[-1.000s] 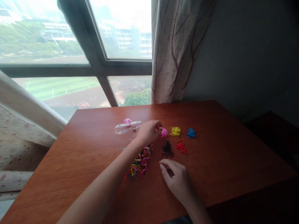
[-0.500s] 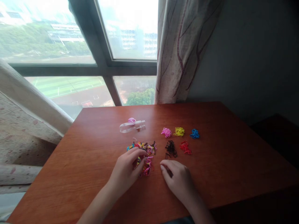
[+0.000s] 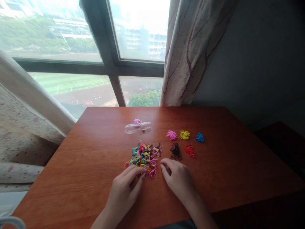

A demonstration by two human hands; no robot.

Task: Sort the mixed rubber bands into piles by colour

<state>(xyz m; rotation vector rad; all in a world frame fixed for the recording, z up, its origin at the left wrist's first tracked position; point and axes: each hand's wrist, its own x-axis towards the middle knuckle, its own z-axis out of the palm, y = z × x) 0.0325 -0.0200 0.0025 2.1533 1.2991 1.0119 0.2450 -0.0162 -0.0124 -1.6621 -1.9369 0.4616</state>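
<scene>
A loose pile of small mixed-colour rubber bands (image 3: 143, 154) lies in the middle of the wooden table. At its near edge, my left hand (image 3: 126, 187) has thumb and index finger closed on a pinkish rubber band (image 3: 145, 169). My right hand (image 3: 178, 178) rests just right of the pile, thumb and index fingertips together; whatever may be between them is too small to see. Beyond it are sorted heaps: black bands (image 3: 176, 151), red bands (image 3: 190, 151), pink bands (image 3: 171, 135), yellow bands (image 3: 184, 135) and blue bands (image 3: 199, 137).
A clear plastic bottle-like container (image 3: 133, 128) with a pink piece (image 3: 137, 121) lies behind the pile. One pale band (image 3: 140, 140) sits apart between them. The wooden table (image 3: 83, 165) meets a window and curtains (image 3: 188, 57) at the back.
My left hand has drawn back toward me from over the pile to its near edge, uncovering more bands. My right hand has shifted slightly left, nearer the pile. The view has tilted slightly.
</scene>
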